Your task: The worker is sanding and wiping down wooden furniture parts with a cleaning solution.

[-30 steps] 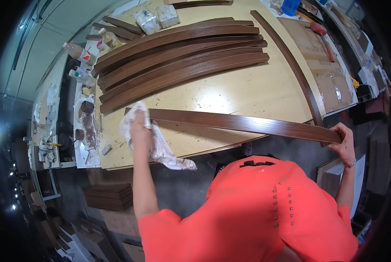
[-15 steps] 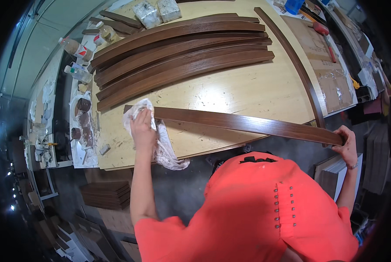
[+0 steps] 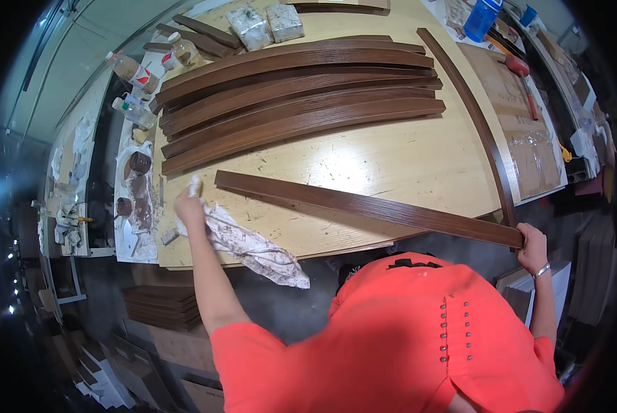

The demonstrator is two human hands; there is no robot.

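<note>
A dark brown wooden strip (image 3: 363, 210) slants across the near part of the pale table (image 3: 308, 155). Its right end, past the table's front edge, is gripped by my right hand (image 3: 533, 249). To the left of the strip's far end, and apart from it, my left hand (image 3: 190, 208) is closed on a stained white rag (image 3: 250, 244). One corner of the rag pokes up above the fingers, and the rest trails right over the front edge. Behind lie several dark wooden strips (image 3: 301, 87) side by side. Another long strip (image 3: 470, 110) lies along the table's right side.
Plastic bottles (image 3: 133, 72) and brown-stained jars (image 3: 140, 163) stand along the left edge. Two wrapped blocks (image 3: 250, 27) sit at the back. To the right are a cardboard sheet (image 3: 522, 131), a red-headed tool (image 3: 517, 65) and a blue bottle (image 3: 482, 19). Stacked boards (image 3: 160, 306) are below, left.
My left hand has moved left and down with the rag, off the strip's left end. The strip's right end and my right hand have shifted slightly left and nearer to me.
</note>
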